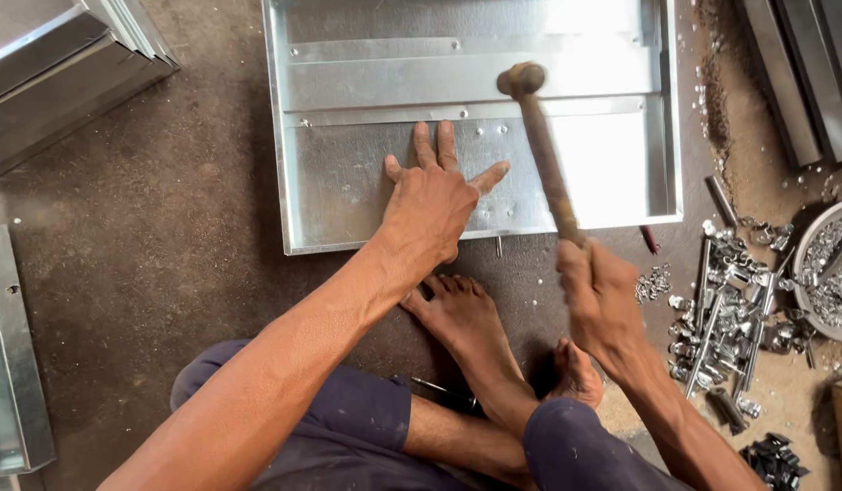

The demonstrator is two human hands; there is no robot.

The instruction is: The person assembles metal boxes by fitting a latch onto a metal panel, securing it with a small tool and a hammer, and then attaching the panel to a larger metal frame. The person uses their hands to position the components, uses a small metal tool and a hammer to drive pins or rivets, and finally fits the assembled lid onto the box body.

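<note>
left hand (432, 205) is pressing flat, fingers spread, on the sheet-metal tray (348, 195) lying on the floor, pinning it steady. right hand (598, 295) is clenching the hammer (541, 150) handle, head hovering over the tray's riveted strip (375, 115). loose metal bits (726, 309) are lying w/in reach at right.

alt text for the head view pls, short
A person seated on a dirt floor presses the left hand flat on a shallow galvanised metal tray while the right hand holds a wooden-handled hammer over it. Loose metal fittings lie to the right.
</note>
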